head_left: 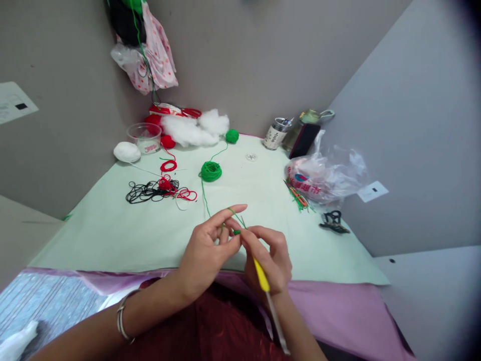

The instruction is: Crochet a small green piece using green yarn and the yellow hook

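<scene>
Pinching a yellow-handled crochet hook, your right hand is closed on it w/ the metal shaft running back toward you. Your left hand pinches a tiny green stitch at the hook tip, index finger out, green strand looped over it. That strand runs fwd across the pale green table cover to a green yarn ball. Farther left: black & red thread tangle. Far back: white stuffing.

- One head-worn camera looks forward and down, close above both hands.
- Beyond them it faces the table and corner walls.
</scene>
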### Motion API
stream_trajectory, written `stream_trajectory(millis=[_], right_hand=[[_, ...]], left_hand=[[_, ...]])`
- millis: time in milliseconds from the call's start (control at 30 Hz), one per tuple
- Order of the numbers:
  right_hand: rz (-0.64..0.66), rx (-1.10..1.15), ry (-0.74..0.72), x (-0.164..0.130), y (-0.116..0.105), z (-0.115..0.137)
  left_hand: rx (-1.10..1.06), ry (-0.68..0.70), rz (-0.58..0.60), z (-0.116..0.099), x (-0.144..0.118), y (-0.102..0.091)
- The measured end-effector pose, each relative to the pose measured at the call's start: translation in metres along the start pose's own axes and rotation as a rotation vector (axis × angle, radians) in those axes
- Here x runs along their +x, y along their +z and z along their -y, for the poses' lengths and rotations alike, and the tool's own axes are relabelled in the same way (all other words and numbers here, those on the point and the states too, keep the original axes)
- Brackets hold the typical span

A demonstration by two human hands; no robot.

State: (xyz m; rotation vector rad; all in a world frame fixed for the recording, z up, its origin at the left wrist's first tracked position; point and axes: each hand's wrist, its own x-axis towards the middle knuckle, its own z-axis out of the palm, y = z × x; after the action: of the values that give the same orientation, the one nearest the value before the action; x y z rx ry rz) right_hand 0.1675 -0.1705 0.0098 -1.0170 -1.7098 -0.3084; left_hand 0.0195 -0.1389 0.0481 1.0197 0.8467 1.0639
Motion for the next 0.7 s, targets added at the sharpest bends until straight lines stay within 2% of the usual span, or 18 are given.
stream_trajectory(millis=[67,133,233,333,433,533,600,633,700], right_hand=[[-0.036,-0.001,0.012,-0.002,0.002,-0.001],[-0.074,0.141,0.156,0.003,-0.001,0.001],[-0.145,0.427,0.425,0.016,-0.007,0.005],[-0.126,0.555,0.540,0.026,-0.008,0.006],[-0.027,0.474,0.509,0.024,-0.005,0.005],[0.006,0.258,0.308,0.014,-0.001,0.004],[-0.010,0.119,0.141,0.008,0.000,0.003],[-0.018,0.092,0.104,0.006,0.000,0.002],[-0.050,0.148,0.188,0.008,-0.002,0.000]], left_hand=[[-0.181,-0.175,0.083,0.000,0.003,-0.002],[-0.298,-0.270,0.119,-0.002,0.007,-0.005],[-0.315,-0.226,0.089,-0.007,0.010,-0.008],[-0.244,-0.142,0.089,-0.008,0.009,-0.007],[-0.177,-0.075,0.079,-0.004,0.007,-0.004],[-0.196,-0.066,0.041,0.003,0.008,-0.002],[-0.262,-0.140,0.075,0.005,0.010,-0.002],[-0.306,-0.199,0.111,0.006,0.011,-0.003],[-0.392,-0.303,0.178,0.006,0.015,-0.005]])
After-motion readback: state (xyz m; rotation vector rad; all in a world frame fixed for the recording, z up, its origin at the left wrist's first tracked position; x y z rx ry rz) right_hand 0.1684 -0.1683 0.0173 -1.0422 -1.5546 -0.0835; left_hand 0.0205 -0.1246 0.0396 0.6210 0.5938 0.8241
